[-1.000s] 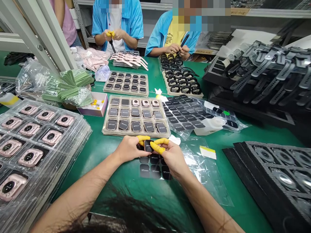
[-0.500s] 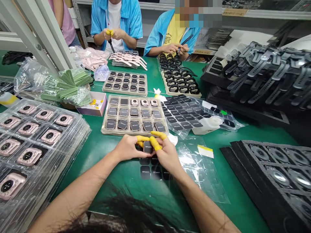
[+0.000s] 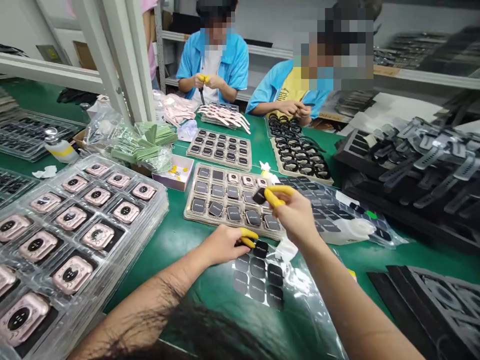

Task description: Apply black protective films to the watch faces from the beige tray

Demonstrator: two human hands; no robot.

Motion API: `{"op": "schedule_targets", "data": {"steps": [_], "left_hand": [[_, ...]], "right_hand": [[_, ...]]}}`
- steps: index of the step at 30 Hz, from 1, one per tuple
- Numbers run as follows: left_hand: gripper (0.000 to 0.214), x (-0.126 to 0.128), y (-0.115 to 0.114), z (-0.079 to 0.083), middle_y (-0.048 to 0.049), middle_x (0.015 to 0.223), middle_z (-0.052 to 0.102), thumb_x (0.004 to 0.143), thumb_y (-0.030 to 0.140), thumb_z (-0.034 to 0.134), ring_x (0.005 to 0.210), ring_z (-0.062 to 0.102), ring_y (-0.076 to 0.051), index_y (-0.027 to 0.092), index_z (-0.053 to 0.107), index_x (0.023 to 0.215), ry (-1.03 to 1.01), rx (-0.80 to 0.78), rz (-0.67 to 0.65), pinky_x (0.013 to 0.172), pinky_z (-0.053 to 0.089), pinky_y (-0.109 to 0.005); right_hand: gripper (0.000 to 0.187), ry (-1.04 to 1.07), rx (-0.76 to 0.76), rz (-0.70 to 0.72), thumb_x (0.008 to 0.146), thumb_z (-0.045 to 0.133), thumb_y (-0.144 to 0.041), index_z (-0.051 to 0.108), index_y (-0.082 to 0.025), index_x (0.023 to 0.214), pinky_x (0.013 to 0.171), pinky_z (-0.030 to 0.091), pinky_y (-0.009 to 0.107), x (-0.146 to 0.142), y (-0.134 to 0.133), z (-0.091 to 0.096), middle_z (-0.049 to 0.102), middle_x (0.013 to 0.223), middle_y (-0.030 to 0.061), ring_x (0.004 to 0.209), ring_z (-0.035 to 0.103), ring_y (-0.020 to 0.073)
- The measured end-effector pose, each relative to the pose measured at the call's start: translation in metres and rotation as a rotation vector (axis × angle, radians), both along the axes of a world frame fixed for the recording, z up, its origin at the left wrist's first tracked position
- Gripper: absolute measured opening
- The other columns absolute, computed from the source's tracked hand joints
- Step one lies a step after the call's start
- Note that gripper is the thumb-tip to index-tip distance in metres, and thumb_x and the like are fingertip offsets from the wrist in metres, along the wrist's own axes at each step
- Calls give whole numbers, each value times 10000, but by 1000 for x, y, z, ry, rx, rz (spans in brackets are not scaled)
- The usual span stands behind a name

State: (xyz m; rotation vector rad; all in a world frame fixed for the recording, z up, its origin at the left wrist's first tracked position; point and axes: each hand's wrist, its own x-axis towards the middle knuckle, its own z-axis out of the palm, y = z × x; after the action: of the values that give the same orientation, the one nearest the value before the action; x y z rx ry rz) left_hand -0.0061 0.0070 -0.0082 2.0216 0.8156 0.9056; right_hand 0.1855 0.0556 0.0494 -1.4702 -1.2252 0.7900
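At twelve o'clock from the sticker sheet (image 3: 257,290), the right hand (image 3: 295,215) grip pinches a watch (image 3: 258,196), probably light, rigid, best edge-held; the left hand (image 3: 225,244) grip I cannot tell.

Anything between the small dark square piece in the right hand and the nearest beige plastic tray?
Nothing visible: the right hand holds the small dark square piece; in view it overlaps the beige plastic tray toward its right side, height above it unclear. The left hand is aside, near flat dark printed squares.
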Motion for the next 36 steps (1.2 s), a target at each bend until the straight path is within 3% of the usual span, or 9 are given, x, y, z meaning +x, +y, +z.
{"op": "schedule_targets", "data": {"steps": [4, 7, 10, 12, 19, 23, 26, 31, 36], "left_hand": [[395, -1, 2, -1, -47, 965, 833, 773, -3, 681, 902, 798, -216, 129, 767, 1135, -50, -113, -62, 837, 617, -216], [441, -3, 5, -1, -32, 999, 832, 773, 78, 674, 907, 796, -208, 170, 754, 1196, -21, -200, -83, 863, 622, -239], [476, -4, 7, 0, -29, 1030, 829, 774, 148, 665, 971, 786, -202, 175, 734, 1244, -8, -269, -98, 942, 602, -255], [483, -3, 7, 0, -44, 1045, 827, 764, 166, 676, 1001, 780, -211, 164, 734, 1244, -16, -288, -96, 978, 592, -274], [463, -1, 7, -7, -90, 1039, 824, 755, 194, 709, 976, 784, -241, 151, 743, 1215, -76, -299, -73, 954, 603, -327], [437, 1, 8, -10, -104, 984, 827, 730, 182, 741, 959, 784, -255, 159, 756, 1166, -97, -313, -60, 893, 611, -329], [452, 0, 7, -7, -91, 958, 825, 709, 236, 805, 928, 781, -252, 186, 754, 1155, -115, -343, -35, 843, 609, -327], [700, 0, 5, 2, -73, 888, 798, 549, 525, 931, 766, 739, -243, 187, 754, 1136, -54, -335, 21, 706, 593, -329], [794, 0, 4, 5, -78, 937, 794, 603, 425, 925, 842, 755, -236, 149, 681, 1305, -70, -423, 45, 802, 617, -324]], "right_hand": [[345, -342, -42, 164, 821, 711, -471, 742, -166, 978, 631, 484, 309, -48, 96, 4, 702, 816, 51, 664, 601, 156], [262, -467, -17, 153, 754, 788, -376, 770, -164, 906, 774, 504, 359, -67, 130, 0, 709, 969, 103, 886, 650, 234], [241, -756, -83, 69, 801, 740, -353, 789, -159, 936, 858, 489, 391, -56, 132, -4, 691, 1084, 164, 1057, 638, 311], [238, -877, -183, 93, 808, 734, -358, 796, -162, 929, 826, 493, 381, -42, 126, -6, 718, 989, 158, 1004, 665, 317], [234, -713, -246, 208, 715, 844, -331, 737, -162, 835, 634, 511, 295, -37, 125, -2, 753, 790, 74, 714, 684, 208], [374, -465, -176, 156, 754, 830, -447, 682, -164, 949, 651, 582, 310, -38, 90, 8, 765, 911, 94, 741, 728, 201], [490, -68, -95, 128, 653, 899, -505, 699, -171, 951, 766, 632, 382, -27, 24, 9, 775, 967, 105, 815, 755, 238], [455, 133, -192, 93, 588, 929, -527, 770, -222, 884, 866, 644, 474, -6, -86, -20, 796, 1056, 111, 940, 766, 310], [372, 157, -195, 132, 600, 920, -549, 768, -266, 788, 806, 653, 468, -2, -110, -43, 798, 976, 86, 848, 765, 302]]}}
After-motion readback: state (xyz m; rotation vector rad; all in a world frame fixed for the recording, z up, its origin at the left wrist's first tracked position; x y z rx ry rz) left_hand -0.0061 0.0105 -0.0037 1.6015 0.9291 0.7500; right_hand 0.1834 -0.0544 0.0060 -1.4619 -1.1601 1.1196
